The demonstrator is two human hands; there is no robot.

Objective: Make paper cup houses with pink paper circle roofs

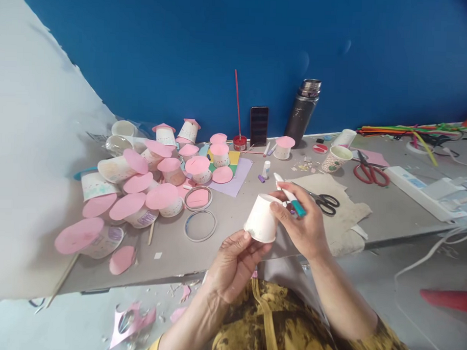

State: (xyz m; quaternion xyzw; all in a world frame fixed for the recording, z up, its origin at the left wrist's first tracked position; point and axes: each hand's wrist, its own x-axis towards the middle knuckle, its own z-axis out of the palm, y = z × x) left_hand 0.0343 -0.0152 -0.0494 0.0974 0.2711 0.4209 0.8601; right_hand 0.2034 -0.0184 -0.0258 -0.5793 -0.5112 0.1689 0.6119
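A white paper cup (261, 218) is held bottom-up and tilted between my hands, above the table's front edge. My left hand (236, 262) grips its rim from below, thumb on the near side. My right hand (303, 218) steadies the cup's upper side with thumb and fingers. A white marker with a teal end (290, 196) also sits in the right hand, lying across the fingers. Faint greenish marks show low on the cup's wall. A purple marker cap (261, 178) and a small white bottle (266, 169) stand just beyond the cup.
Several cups with pink paper discs (128, 209) crowd the table's left side. Two tape rings (200, 226) lie left of my hands. Black scissors (326, 203) rest on a beige cloth (347, 209); red-handled scissors (371, 172), a power strip (418, 194), a phone (258, 126) and a flask (302, 113) are farther off.
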